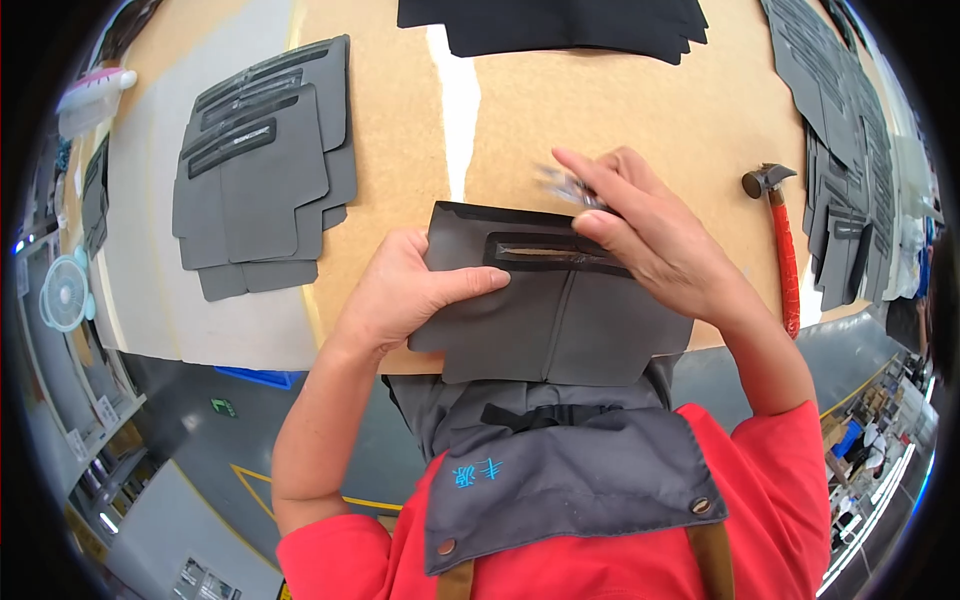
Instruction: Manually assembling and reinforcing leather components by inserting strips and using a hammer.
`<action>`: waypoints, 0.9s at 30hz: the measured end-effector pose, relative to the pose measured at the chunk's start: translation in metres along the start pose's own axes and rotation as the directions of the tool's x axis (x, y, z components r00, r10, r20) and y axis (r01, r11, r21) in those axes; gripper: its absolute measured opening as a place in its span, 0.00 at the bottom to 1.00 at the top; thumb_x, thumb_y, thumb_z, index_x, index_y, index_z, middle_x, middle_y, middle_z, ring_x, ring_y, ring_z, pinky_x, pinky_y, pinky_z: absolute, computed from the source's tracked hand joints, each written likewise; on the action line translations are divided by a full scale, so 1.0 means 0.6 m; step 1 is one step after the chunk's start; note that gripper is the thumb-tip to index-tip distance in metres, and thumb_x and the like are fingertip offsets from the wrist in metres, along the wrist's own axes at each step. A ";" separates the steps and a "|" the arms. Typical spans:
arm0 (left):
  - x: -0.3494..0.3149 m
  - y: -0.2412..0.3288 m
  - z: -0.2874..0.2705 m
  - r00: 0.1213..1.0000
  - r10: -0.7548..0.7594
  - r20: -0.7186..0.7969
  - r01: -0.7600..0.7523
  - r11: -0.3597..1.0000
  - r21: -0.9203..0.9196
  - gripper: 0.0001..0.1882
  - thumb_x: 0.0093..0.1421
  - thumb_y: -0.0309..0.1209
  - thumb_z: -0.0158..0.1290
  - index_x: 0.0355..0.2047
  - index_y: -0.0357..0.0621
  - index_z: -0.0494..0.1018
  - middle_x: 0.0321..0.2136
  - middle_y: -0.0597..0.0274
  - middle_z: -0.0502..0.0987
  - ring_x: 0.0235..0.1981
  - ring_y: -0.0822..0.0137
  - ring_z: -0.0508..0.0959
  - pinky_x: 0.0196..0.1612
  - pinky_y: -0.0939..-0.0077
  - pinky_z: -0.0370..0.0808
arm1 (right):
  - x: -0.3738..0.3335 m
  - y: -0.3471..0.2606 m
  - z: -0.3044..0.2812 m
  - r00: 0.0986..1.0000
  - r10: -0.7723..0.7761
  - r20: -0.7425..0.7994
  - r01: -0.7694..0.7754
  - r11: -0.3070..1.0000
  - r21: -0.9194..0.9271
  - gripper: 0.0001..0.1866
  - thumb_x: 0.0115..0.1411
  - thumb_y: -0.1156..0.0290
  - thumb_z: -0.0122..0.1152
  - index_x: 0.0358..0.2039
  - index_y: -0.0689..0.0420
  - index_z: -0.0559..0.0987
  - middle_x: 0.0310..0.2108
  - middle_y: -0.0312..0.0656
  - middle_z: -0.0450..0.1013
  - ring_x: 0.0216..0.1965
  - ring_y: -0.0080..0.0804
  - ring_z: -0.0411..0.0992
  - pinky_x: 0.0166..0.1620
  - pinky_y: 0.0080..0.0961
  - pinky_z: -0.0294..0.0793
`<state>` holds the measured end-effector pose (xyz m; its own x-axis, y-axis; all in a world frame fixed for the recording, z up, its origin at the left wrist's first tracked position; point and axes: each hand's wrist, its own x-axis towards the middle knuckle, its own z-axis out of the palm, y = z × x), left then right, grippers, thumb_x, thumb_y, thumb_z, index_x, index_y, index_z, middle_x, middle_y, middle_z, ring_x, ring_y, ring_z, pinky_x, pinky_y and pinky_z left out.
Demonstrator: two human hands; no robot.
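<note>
Grey panel (pixel 490 330) overhangs near edge of counter (pixel 390 120); open room b/w it & black pile (pixel 570 25) on far side. Tan top, grey floor (pixel 190 385) w/ yellow lines. 1 hammer (pixel 786 255) to R, 1 grey pile (pixel 250 215) to L. L hand (pixel 398 290) grips panel's L side, thumb on top; R hand (pixel 650 225) closed on 1 small blurred tool (pixel 570 188).

Hands (pixel 405 290) (pixel 660 235) — two; held panel (pixel 500 325), blurred tool (pixel 570 187), hammer (pixel 785 250), blue fan (pixel 66 290), black stack (pixel 570 25) — one each.
</note>
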<state>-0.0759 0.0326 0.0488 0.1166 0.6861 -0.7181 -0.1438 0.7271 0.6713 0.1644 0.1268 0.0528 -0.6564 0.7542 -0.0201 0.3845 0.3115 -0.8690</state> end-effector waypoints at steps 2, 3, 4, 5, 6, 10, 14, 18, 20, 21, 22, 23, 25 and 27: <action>0.001 0.001 0.001 1.000 0.008 -0.008 -0.008 1.000 -0.007 0.15 0.56 0.25 0.68 0.43 0.34 0.83 0.36 0.62 0.85 0.33 0.76 0.82 0.37 0.81 0.79 | -0.010 -0.011 -0.018 0.992 0.062 0.114 -0.068 0.996 0.055 0.16 0.68 0.66 0.64 0.53 0.61 0.82 0.30 0.41 0.72 0.34 0.34 0.71 0.40 0.27 0.70; 0.001 0.002 0.002 1.000 0.017 -0.009 -0.017 1.000 -0.005 0.15 0.55 0.25 0.69 0.42 0.35 0.83 0.35 0.62 0.85 0.32 0.76 0.83 0.35 0.81 0.79 | -0.014 -0.014 -0.023 0.968 0.119 0.220 -0.144 0.984 0.101 0.18 0.68 0.67 0.64 0.56 0.60 0.82 0.28 0.38 0.71 0.34 0.28 0.71 0.39 0.23 0.69; 0.001 0.002 0.003 1.000 0.017 -0.012 -0.018 1.000 -0.008 0.15 0.55 0.25 0.69 0.42 0.35 0.83 0.35 0.62 0.85 0.32 0.76 0.83 0.35 0.81 0.79 | -0.018 -0.012 -0.022 0.968 0.118 0.224 -0.143 0.985 0.101 0.18 0.68 0.67 0.64 0.56 0.60 0.82 0.28 0.38 0.71 0.34 0.28 0.71 0.39 0.23 0.69; 0.002 0.004 0.004 1.000 0.013 -0.010 -0.013 1.000 0.000 0.15 0.55 0.25 0.69 0.42 0.35 0.83 0.34 0.62 0.85 0.32 0.77 0.82 0.35 0.81 0.79 | -0.022 -0.008 -0.020 0.952 0.171 0.253 -0.206 0.971 0.119 0.16 0.68 0.68 0.64 0.53 0.61 0.83 0.28 0.38 0.73 0.33 0.26 0.71 0.38 0.22 0.69; 0.003 0.004 0.005 1.000 0.008 -0.008 -0.008 1.000 0.008 0.15 0.55 0.25 0.69 0.42 0.35 0.83 0.34 0.62 0.85 0.32 0.77 0.82 0.35 0.82 0.79 | -0.024 -0.004 -0.018 0.933 0.221 0.284 -0.267 0.954 0.135 0.15 0.68 0.68 0.65 0.50 0.62 0.84 0.28 0.38 0.75 0.32 0.23 0.71 0.37 0.22 0.69; 0.001 0.005 0.007 1.000 0.003 -0.010 -0.003 1.000 0.011 0.15 0.54 0.25 0.70 0.42 0.35 0.84 0.34 0.62 0.85 0.32 0.77 0.82 0.36 0.82 0.79 | -0.028 -0.002 -0.010 0.952 0.190 0.241 -0.221 0.969 0.110 0.13 0.67 0.68 0.65 0.46 0.63 0.86 0.27 0.39 0.76 0.30 0.24 0.72 0.34 0.22 0.70; -0.002 0.006 0.010 1.000 0.023 0.018 -0.024 1.000 0.020 0.16 0.54 0.25 0.70 0.43 0.35 0.84 0.34 0.63 0.85 0.33 0.77 0.82 0.38 0.81 0.79 | -0.026 -0.006 -0.007 0.961 0.131 0.242 -0.148 0.987 0.055 0.13 0.67 0.68 0.66 0.45 0.64 0.86 0.26 0.40 0.75 0.28 0.25 0.72 0.33 0.23 0.70; -0.002 0.004 0.010 0.998 0.043 0.039 -0.044 0.999 0.015 0.16 0.54 0.25 0.70 0.43 0.36 0.83 0.36 0.64 0.85 0.34 0.77 0.82 0.40 0.81 0.79 | -0.021 -0.015 -0.006 0.954 0.139 0.264 -0.156 0.987 0.044 0.12 0.67 0.69 0.66 0.45 0.63 0.86 0.26 0.40 0.75 0.28 0.25 0.72 0.32 0.23 0.69; -0.003 0.007 0.008 0.999 0.035 0.040 -0.036 0.999 0.024 0.17 0.54 0.25 0.70 0.44 0.36 0.83 0.36 0.64 0.85 0.35 0.77 0.82 0.40 0.81 0.79 | -0.022 -0.015 -0.004 0.955 0.147 0.259 -0.168 0.984 0.061 0.12 0.67 0.69 0.66 0.44 0.63 0.86 0.26 0.39 0.75 0.28 0.24 0.72 0.32 0.23 0.69; -0.004 0.008 0.008 0.999 0.026 0.044 -0.028 0.999 0.037 0.17 0.54 0.25 0.70 0.44 0.36 0.83 0.36 0.64 0.85 0.35 0.77 0.81 0.40 0.81 0.79 | -0.022 -0.015 -0.003 0.955 0.156 0.251 -0.180 0.980 0.079 0.11 0.66 0.69 0.66 0.44 0.63 0.86 0.26 0.39 0.75 0.28 0.24 0.71 0.32 0.23 0.68; -0.003 0.007 0.007 0.999 0.026 0.044 -0.027 0.999 0.035 0.17 0.54 0.25 0.70 0.44 0.36 0.83 0.36 0.64 0.85 0.35 0.77 0.81 0.40 0.81 0.79 | -0.023 -0.013 -0.002 0.955 0.156 0.253 -0.181 0.980 0.078 0.11 0.66 0.69 0.66 0.44 0.63 0.86 0.26 0.39 0.75 0.28 0.24 0.71 0.32 0.23 0.68; -0.003 0.007 0.007 0.999 0.023 0.045 -0.025 0.999 0.037 0.17 0.54 0.25 0.70 0.44 0.36 0.83 0.37 0.64 0.85 0.35 0.77 0.81 0.41 0.80 0.79 | -0.025 -0.009 0.001 0.959 0.154 0.236 -0.183 0.977 0.108 0.11 0.66 0.69 0.66 0.44 0.63 0.86 0.26 0.38 0.75 0.28 0.23 0.71 0.32 0.23 0.68; -0.002 0.006 0.007 0.999 0.021 0.045 -0.022 0.999 0.037 0.17 0.54 0.25 0.70 0.44 0.36 0.83 0.37 0.64 0.85 0.35 0.77 0.81 0.41 0.80 0.79 | -0.025 -0.010 0.001 0.963 0.153 0.220 -0.185 0.973 0.137 0.11 0.66 0.69 0.66 0.44 0.63 0.87 0.26 0.38 0.76 0.28 0.22 0.71 0.33 0.22 0.68; -0.001 0.005 0.007 0.999 0.008 0.053 -0.010 1.000 0.024 0.18 0.53 0.26 0.70 0.44 0.36 0.83 0.37 0.64 0.85 0.35 0.77 0.81 0.41 0.80 0.79 | -0.023 -0.015 -0.002 0.946 0.205 0.251 -0.240 0.964 0.116 0.11 0.66 0.70 0.66 0.44 0.63 0.87 0.27 0.37 0.77 0.29 0.22 0.72 0.33 0.22 0.69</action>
<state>-0.0720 0.0341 0.0520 0.1677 0.6925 -0.7016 -0.1211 0.7208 0.6825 0.1706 0.1144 0.0612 -0.7053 0.6318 -0.3214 0.4524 0.0521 -0.8903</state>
